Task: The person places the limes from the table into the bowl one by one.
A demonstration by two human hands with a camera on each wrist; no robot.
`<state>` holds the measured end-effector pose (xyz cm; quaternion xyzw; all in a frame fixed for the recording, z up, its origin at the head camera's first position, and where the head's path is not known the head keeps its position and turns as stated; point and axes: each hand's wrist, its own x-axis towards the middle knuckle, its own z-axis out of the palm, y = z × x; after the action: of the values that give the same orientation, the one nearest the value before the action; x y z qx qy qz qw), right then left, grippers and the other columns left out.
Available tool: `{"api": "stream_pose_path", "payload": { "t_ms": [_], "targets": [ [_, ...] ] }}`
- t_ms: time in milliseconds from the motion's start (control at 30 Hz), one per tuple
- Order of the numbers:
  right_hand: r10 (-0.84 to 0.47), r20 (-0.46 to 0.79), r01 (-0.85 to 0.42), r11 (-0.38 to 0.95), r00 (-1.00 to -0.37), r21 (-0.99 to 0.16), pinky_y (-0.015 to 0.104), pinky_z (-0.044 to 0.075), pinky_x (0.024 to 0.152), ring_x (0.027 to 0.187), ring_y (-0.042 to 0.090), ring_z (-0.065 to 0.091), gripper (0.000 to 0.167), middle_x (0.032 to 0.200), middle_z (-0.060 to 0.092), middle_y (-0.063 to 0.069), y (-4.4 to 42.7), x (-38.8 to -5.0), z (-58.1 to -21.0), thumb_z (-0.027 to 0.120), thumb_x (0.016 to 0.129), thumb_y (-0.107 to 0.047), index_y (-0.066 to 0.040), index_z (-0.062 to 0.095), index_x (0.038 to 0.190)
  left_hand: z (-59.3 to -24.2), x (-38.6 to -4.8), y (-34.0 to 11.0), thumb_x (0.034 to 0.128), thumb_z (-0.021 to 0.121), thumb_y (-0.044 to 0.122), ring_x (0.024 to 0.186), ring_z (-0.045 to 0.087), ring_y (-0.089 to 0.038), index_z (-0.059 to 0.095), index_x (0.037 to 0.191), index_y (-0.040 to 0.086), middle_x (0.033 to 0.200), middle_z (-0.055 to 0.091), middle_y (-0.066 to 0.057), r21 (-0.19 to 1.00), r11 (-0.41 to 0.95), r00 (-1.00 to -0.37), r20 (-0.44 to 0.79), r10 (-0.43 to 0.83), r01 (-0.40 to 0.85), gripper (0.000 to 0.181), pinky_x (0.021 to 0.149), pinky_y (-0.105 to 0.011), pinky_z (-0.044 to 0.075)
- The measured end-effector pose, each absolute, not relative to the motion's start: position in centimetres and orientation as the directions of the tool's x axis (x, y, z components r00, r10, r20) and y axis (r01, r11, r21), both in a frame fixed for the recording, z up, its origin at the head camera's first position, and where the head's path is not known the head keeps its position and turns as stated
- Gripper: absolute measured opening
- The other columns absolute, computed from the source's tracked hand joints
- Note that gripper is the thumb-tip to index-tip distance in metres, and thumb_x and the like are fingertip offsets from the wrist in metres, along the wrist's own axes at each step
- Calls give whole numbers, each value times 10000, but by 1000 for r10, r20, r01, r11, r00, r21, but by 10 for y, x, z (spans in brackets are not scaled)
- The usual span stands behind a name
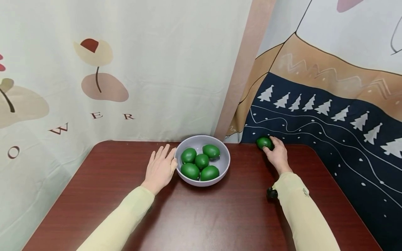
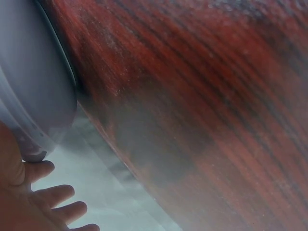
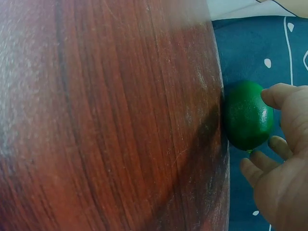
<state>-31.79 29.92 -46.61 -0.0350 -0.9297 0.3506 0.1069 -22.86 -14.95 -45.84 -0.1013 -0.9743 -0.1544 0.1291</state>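
A pale lavender-grey bowl (image 1: 226, 167) holds several green limes (image 1: 190, 171) at the back middle of the table. My left hand (image 1: 159, 170) lies along the bowl's left side, its fingers straight and its thumb side against the wall. In the left wrist view, that hand's thumb meets the bowl (image 2: 38, 82). Over to the right, by the table's far edge, my right hand (image 1: 278, 155) holds a single lime (image 1: 263, 142) between thumb and fingers. The right wrist view has this lime (image 3: 248, 115) with the thumb on its side and fingertips near its pointed tip.
The dark red wood-grain table (image 1: 232, 216) ends at a pale curtain (image 1: 163, 69) behind the bowl. A navy cloth with white trees (image 1: 314, 129) hangs behind and beside the table's right part. A small black object (image 1: 272, 194) sits under the right wrist.
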Motion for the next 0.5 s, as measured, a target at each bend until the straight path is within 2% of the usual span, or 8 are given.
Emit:
{"api": "stream_pose_path", "payload": {
  "t_ms": [300, 500],
  "targets": [
    [114, 157, -14, 767, -981, -642, 580, 291, 1204, 1462, 481, 330, 586, 1601, 314, 306, 296, -318, -466, 592, 1008, -111, 68, 401, 1533, -459, -228, -150, 1067, 433, 276, 1501, 329, -451, 519, 1510, 72, 1597, 416, -228, 277, 932, -947, 280, 156, 236, 495, 1223, -627, 226],
    [121, 166, -12, 771, -979, -637, 592, 334, 1171, 1411, 492, 385, 557, 1560, 361, 300, 294, -317, -468, 610, 1002, -117, 59, 451, 1506, -460, -229, -150, 1069, 431, 274, 1503, 329, -446, 520, 1511, 76, 1600, 412, -228, 279, 930, -945, 287, 159, 241, 492, 1223, -626, 225]
  ]
}}
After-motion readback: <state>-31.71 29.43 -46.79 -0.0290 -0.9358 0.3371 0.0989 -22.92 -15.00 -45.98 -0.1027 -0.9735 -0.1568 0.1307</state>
